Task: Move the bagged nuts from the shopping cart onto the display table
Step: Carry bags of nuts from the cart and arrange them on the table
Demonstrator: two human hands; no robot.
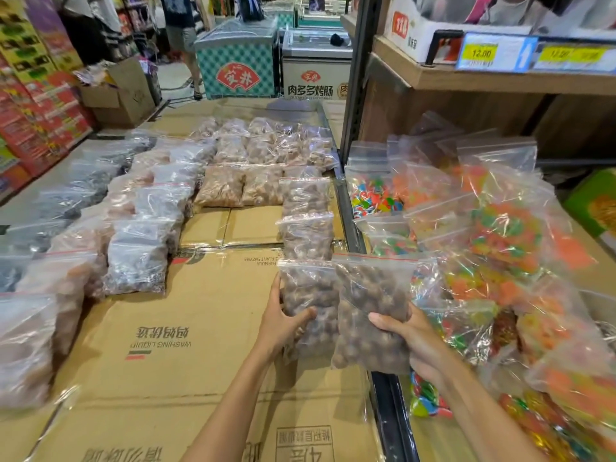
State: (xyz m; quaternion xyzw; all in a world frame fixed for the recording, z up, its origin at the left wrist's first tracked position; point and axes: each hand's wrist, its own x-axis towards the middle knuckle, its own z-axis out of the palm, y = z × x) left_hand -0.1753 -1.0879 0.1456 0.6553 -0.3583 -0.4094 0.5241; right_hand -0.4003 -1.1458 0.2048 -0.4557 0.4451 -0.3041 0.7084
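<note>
Placement underway: left hand [283, 323] presses a nut bag [308, 308] flat on the cardboard surface [200, 315], extending the right-hand column; right hand [405, 331] grips another bag [370, 315], probably to be set next, below it.

Display table [213, 295], surfaced with flattened cardboard cartons under clear film. Lying directly on it: a right-hand column of zip bags of round brown nuts [306, 235]; rows of pale brown bagged goods [263, 145] at the far end; grey and pinkish bags [140, 258] in overlapping rows along the left.
</note>
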